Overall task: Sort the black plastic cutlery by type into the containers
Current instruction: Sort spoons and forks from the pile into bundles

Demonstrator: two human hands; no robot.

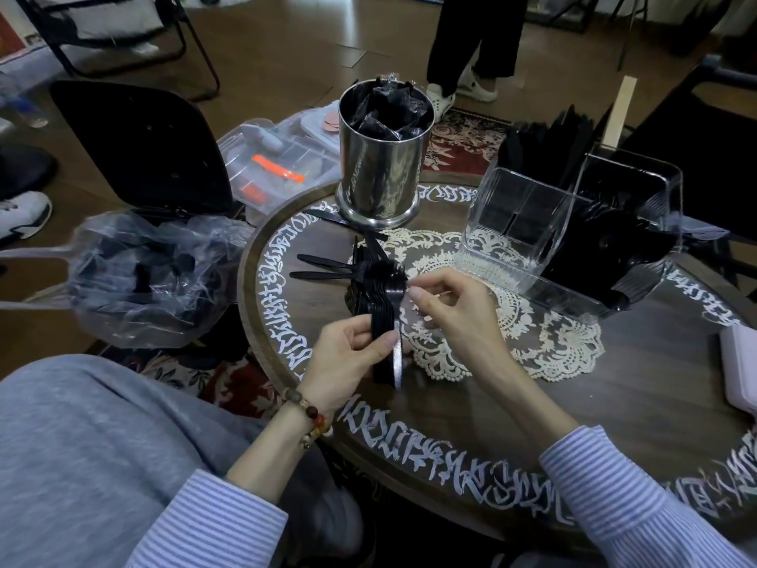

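Note:
My left hand point(348, 354) grips a stacked bundle of black plastic forks point(383, 305) by the handles, tines pointing away over the round table. My right hand point(450, 309) pinches the head end of the top fork at the bundle's right side. Two loose black forks point(327, 268) lie on the table just left of the bundle. A steel canister point(383, 157) at the table's far edge holds wrapped black cutlery. To the right, a clear divided plastic container point(528, 215) lies tilted, with black cutlery point(606, 248) in its right compartment and more standing behind it.
A clear plastic bag point(143, 276) with black cutlery sits left of the table beside a black chair point(139, 145). A clear storage box with orange items point(274, 166) lies behind. A white lace doily point(512, 321) covers the table centre. A person's legs point(471, 47) stand beyond; a white object point(741, 366) at the right edge.

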